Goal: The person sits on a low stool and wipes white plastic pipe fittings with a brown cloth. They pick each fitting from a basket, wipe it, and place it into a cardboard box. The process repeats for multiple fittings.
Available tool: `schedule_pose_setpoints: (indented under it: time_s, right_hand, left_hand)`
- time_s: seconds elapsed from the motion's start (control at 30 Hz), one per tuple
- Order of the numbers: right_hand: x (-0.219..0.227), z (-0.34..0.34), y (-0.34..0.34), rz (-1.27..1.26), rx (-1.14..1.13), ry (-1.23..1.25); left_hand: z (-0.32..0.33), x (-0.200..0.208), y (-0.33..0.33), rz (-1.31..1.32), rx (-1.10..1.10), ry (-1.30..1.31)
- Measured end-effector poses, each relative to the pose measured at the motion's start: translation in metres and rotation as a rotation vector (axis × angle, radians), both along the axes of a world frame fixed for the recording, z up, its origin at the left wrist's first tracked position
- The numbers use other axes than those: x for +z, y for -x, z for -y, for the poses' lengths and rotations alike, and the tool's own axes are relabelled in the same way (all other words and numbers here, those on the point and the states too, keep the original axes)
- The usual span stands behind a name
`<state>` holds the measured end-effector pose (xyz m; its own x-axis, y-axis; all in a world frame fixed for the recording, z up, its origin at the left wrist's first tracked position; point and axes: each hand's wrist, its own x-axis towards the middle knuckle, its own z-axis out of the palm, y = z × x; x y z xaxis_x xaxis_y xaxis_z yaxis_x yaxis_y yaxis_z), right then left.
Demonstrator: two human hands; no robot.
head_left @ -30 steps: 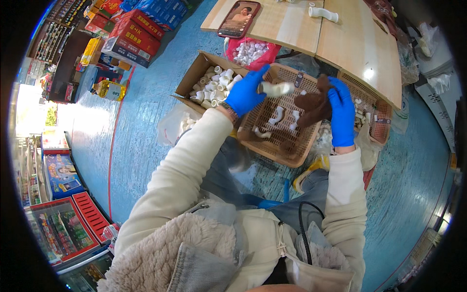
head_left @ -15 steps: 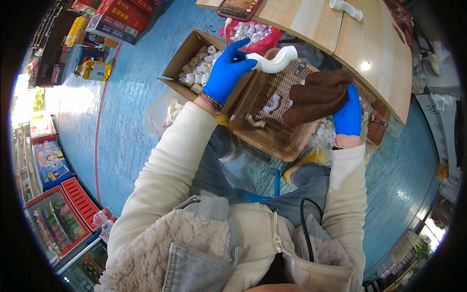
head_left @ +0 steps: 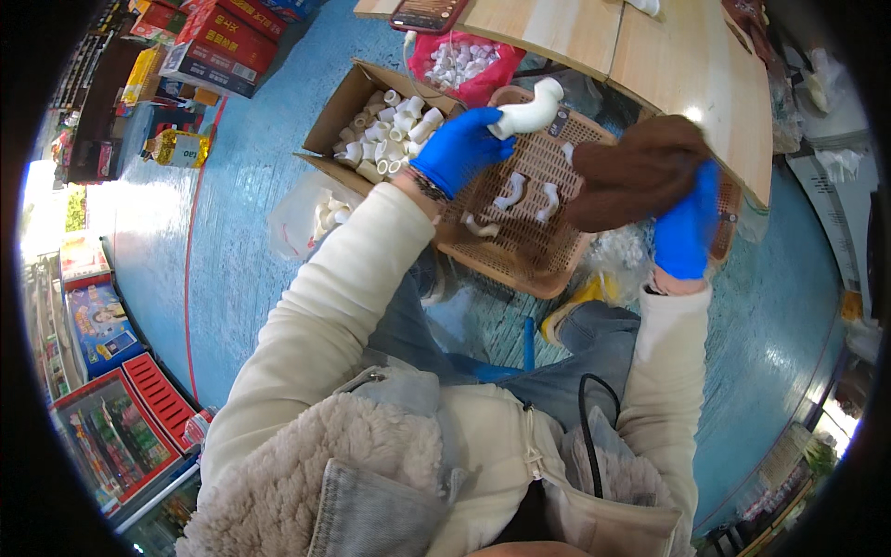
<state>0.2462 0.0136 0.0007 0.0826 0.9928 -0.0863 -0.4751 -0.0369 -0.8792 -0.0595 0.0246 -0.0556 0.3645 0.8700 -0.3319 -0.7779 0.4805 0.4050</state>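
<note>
A curved white plastic pipe fitting (head_left: 529,110) sits in my left hand (head_left: 461,150), its blue-gloved fingers closed around one end and the bent end pointing away up and right. My right hand (head_left: 687,223), also gloved in blue and slightly blurred, grips a bunched brown cloth (head_left: 636,176). The cloth is apart from the fitting and hides the right part of a tan plastic basket (head_left: 529,252). Inside the basket lie several similar white bent fittings (head_left: 510,192), spaced apart.
A cardboard box (head_left: 327,130) full of short white fittings stands left of the basket. Behind it is a pink bag (head_left: 506,72) of small white pieces. A wooden table (head_left: 557,26) with a phone (head_left: 427,13) borders the far side. A clear bag (head_left: 295,215) of fittings lies left.
My right hand has drawn the cloth up and to the right, uncovering another fitting in the basket. My left hand has shifted slightly right with its fitting, which now tilts more upward.
</note>
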Motion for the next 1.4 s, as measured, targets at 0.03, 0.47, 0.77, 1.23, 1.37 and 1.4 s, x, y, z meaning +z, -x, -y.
schedule_pose_setpoints:
  time_s: [0.03,0.47,0.77,1.23,1.37,1.4]
  right_hand:
    - [0.002,0.004,-0.004,-0.11,0.014,-0.031]
    - [-0.042,0.004,0.013,-0.328,0.296,0.405]
    - [-0.004,0.003,-0.001,-0.281,0.528,-0.043]
    - [-0.109,-0.002,0.04,0.857,0.493,-0.205]
    - [-0.132,0.014,0.069,-0.111,0.239,-0.068]
    - [-0.139,0.014,0.069,-0.061,0.213,-0.151]
  left_hand:
    - [0.0,0.0,-0.005,-0.149,0.004,-0.024]
    - [-0.006,-0.002,-0.028,-0.151,0.065,-0.047]
    - [-0.006,0.002,-0.028,-0.22,0.037,-0.105]
    - [0.022,0.037,-0.07,-0.632,-0.101,-0.406]
    - [0.038,0.034,-0.093,-0.668,0.059,-0.532]
    - [0.039,0.033,-0.095,-0.729,0.071,-0.588]
